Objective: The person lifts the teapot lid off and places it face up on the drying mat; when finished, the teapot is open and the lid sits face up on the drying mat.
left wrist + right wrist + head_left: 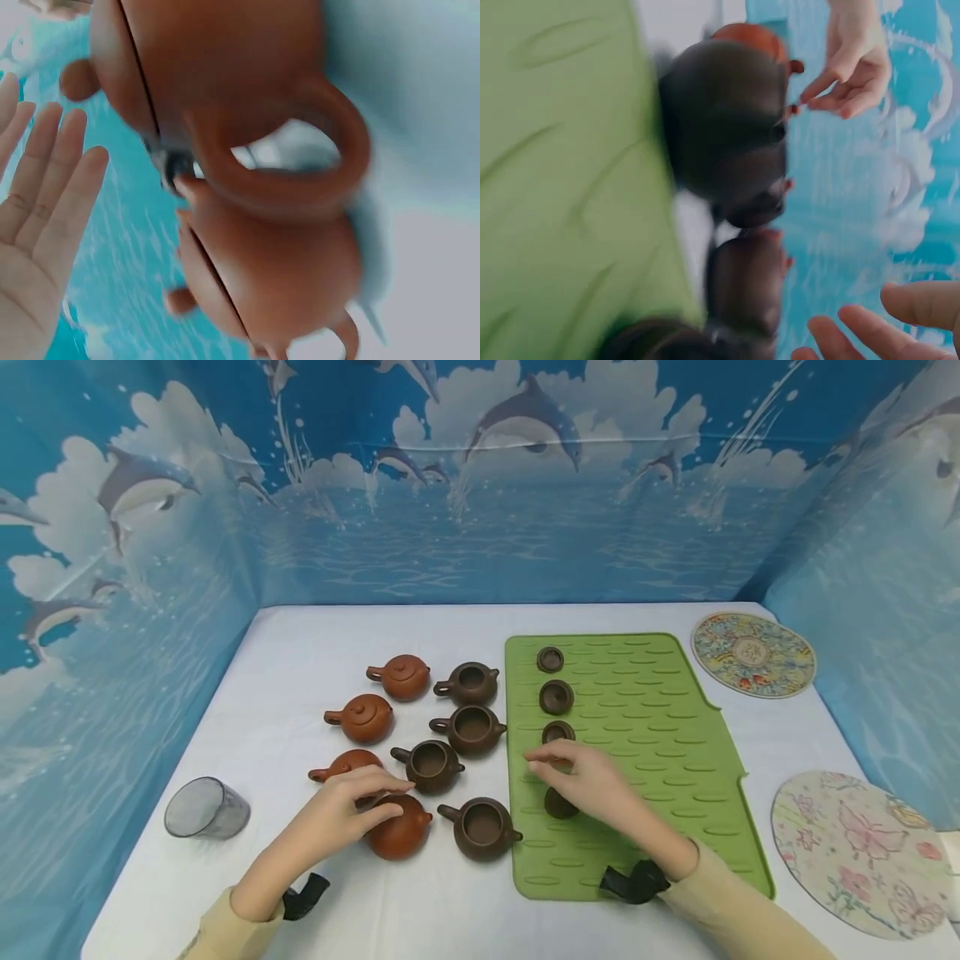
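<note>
Status: about half complete, as judged from the layout. Four dark brown round clay teapots (472, 742) stand uncovered left of the green rubbery mat (652, 810). Dark brown round clay pieces (556, 697), apparently upturned lids, lie in a column along the mat's left side. This set appears finished or nearly so.

Remaining: four reddish-brown round clay teapots (363, 720) stand on the left of the white-covered tabletop (285, 668). The three farther ones show lids in place and appear untouched.

Hand positions: the left hand (345, 810) is over the nearest reddish-brown teapot; thumb and fingers are apart, with no grip visible. The right hand (592, 781) is above the near part of the dark column; its fingers are apart and clamp nothing visible.

Visibility limits: the left hand covers the top of the nearest reddish-brown teapot; whether fingertips touch its knob cannot be determined. The right hand partly covers the nearest dark piece, so the exact count in the column is uncertain. The left wrist view crops the teapots at the frame edges. The right wrist view blurs the foreground, and a dark form at its lower edge is cut off.
</note>
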{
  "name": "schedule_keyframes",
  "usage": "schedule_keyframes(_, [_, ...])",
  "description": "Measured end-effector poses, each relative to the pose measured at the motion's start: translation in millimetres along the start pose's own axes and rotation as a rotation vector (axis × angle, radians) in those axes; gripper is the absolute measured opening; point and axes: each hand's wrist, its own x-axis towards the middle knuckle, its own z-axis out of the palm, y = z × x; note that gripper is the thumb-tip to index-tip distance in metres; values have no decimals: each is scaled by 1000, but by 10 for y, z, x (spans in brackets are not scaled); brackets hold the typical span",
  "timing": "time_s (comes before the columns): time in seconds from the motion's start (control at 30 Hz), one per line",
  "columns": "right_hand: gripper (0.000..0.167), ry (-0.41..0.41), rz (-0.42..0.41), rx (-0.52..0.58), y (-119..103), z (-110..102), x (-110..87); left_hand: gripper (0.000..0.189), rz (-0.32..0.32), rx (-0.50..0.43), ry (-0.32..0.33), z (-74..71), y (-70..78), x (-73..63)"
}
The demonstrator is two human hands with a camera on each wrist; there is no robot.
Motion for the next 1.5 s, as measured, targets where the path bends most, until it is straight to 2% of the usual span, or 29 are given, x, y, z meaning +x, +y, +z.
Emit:
schedule_keyframes(0.23, [24,-130,-151,88,-411,200,211,34,-89,24,52,-26,-146,-234])
schedule_keyframes(0.37, [24,-216,-242,82,-628,391,327,35,-139,41,79,-11,-226,-342])
schedule_keyframes(0.57, [25,-337,-322,41,-900,688,467,30,-231,-28,45,5,-316,-441])
schedule_keyframes(0.7, [24,-391,-330,-30,-1026,861,531,30,-237,-55,29,30,-367,-469])
schedule_keyframes(0.97, [20,-398,-292,-160,-1138,1079,550,28,-188,-84,43,70,-412,-480])
schedule_keyframes(1.5, [12,-316,-367,-281,-1135,1160,518,29,-258,-128,58,161,-418,-452])
